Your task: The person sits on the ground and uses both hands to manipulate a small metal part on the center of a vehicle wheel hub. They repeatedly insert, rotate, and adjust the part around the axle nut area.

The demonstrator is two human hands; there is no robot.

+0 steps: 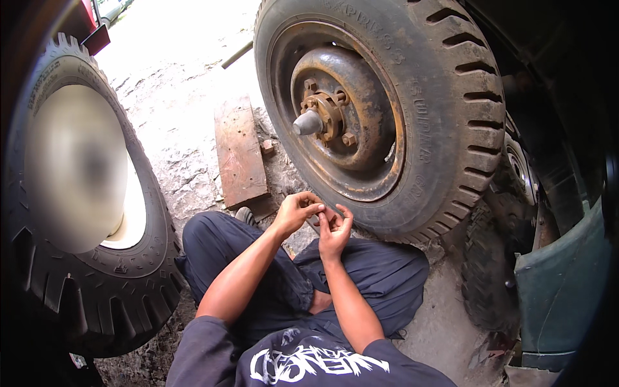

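Observation:
My left hand (296,211) and my right hand (335,233) meet above my lap, their fingertips pinched close together. Whatever lies between the fingers is too small to make out. Just beyond them stands a large wheel with a black, deep-treaded tyre (412,129) and a rusty brown rim (391,155). At its centre is a hub (329,116) with bolts around it and a grey, cone-shaped tip (307,122) sticking out. Both hands are near the tyre's lower left edge; I cannot tell whether they touch it.
A reddish-brown wooden board (240,151) lies on the rough ground left of the wheel. Another upright tyre (138,284) with a pale rim stands at far left. On the right are a blue-green panel (561,290) and a dark, treaded tyre (487,271). My legs are folded beneath my hands.

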